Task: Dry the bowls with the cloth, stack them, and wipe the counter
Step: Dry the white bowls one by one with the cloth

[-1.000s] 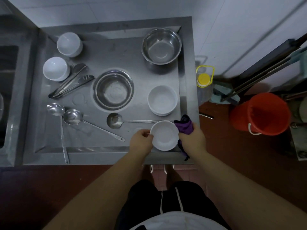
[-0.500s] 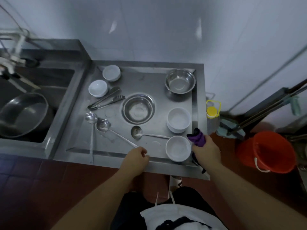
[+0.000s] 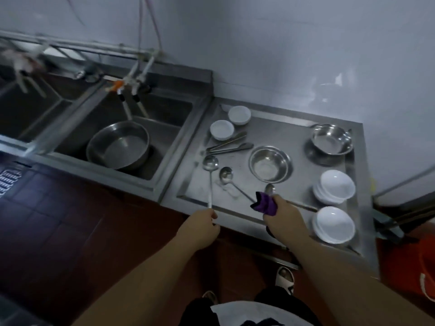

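Observation:
Two white bowls sit stacked at the counter's right side, and a single white bowl rests in front of them. Two smaller white bowls stand at the back left. My right hand is closed on the bunched purple cloth, above the steel counter near its front middle. My left hand is at the front edge, its fingers pinched at the handle end of the leftmost ladle.
Two steel bowls, tongs and two more ladles lie on the counter. A sink on the left holds a large steel basin under taps. An orange bucket stands on the floor at the right.
My left hand let go of the white bowl, which now rests at the front right, and moved left to the ladle handle. My right hand carried the cloth left. The view swung left.

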The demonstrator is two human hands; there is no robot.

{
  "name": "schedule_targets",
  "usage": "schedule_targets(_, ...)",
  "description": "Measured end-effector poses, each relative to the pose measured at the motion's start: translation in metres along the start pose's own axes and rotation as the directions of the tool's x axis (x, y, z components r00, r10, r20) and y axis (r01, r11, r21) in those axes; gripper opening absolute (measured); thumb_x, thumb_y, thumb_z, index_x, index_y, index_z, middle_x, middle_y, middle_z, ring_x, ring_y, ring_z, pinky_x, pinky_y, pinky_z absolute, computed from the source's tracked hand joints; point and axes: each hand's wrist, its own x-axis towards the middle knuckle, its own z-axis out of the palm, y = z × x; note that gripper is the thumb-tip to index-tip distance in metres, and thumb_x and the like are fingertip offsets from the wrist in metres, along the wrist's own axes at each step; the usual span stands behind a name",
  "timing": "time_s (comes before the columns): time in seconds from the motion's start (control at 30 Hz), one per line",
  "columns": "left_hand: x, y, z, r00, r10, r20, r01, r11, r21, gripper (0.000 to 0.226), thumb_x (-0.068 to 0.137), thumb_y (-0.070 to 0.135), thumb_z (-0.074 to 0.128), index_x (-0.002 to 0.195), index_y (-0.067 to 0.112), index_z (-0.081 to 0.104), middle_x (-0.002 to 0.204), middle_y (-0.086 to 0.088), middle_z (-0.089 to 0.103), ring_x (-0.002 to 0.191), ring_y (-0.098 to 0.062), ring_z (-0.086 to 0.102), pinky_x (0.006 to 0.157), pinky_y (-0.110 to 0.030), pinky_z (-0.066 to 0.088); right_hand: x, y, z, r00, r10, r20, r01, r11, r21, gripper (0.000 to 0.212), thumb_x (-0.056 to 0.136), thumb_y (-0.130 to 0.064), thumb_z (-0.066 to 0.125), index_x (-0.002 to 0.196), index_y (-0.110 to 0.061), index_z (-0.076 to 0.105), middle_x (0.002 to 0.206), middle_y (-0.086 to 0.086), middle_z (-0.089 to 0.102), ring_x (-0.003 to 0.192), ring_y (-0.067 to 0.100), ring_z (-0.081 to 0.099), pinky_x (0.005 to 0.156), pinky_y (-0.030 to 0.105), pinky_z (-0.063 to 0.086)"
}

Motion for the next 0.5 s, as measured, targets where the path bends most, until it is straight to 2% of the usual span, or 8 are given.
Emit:
schedule_targets(0.1, -0.017, -0.037, -0.019, 1.0, 0.004, -0.013, -0.004, 1.0, 0.026, 0.04, 0.099, 0.038, 0.061, 0.136, 0.022, 0.061, 0.134, -0.004, 0.063, 0.116, -0.021, 0.062, 0.095, -0.034, 0.053, -0.011, -0.034, 0.037, 0.998, -0.051, 0.036, 0.053, 0.998, -0.044, 0.02, 0.087, -0.016, 0.068, 0.105, -0.02, 0.06, 0.086, 0.004, 0.065, 0.083, 0.031, 0.063, 0.071, 0.041, 0.048)
schedule_targets(0.27, -0.022, -0.082, -0.039, 1.0, -0.016, 0.001, 0.016, 0.999, 0.043, 0.045, 0.102, 0.038, 0.059, 0.145, 0.022, 0.055, 0.143, -0.004, 0.055, 0.123, -0.022, 0.059, 0.101, -0.035, 0.052, -0.007, -0.071, 0.068, 0.981, -0.141, 0.131, 0.16, 0.975, -0.154, 0.025, 0.082, -0.015, 0.066, 0.105, -0.024, 0.06, 0.086, -0.003, 0.064, 0.079, 0.022, 0.062, 0.069, 0.036, 0.047)
schedule_targets(0.37, -0.01, -0.092, -0.047, 1.0, -0.027, 0.001, 0.027, 0.998, 0.061, 0.045, 0.102, 0.037, 0.058, 0.144, 0.023, 0.055, 0.141, -0.003, 0.056, 0.121, -0.021, 0.06, 0.097, -0.033, 0.052, 0.007, -0.082, 0.074, 0.976, -0.162, 0.148, 0.19, 0.962, -0.198, 0.028, 0.083, -0.016, 0.065, 0.109, -0.025, 0.06, 0.085, -0.004, 0.064, 0.077, 0.019, 0.06, 0.066, 0.035, 0.047)
schedule_targets(0.5, 0.018, -0.085, -0.057, 0.999, -0.03, -0.026, 0.032, 0.997, 0.077, 0.037, 0.1, 0.034, 0.059, 0.135, 0.023, 0.06, 0.13, 0.0, 0.064, 0.11, -0.017, 0.063, 0.086, -0.031, 0.052, 0.042, -0.089, 0.074, 0.975, -0.16, 0.153, 0.185, 0.969, -0.163, 0.024, 0.086, -0.013, 0.062, 0.107, -0.024, 0.059, 0.084, -0.003, 0.062, 0.076, 0.019, 0.06, 0.07, 0.041, 0.054)
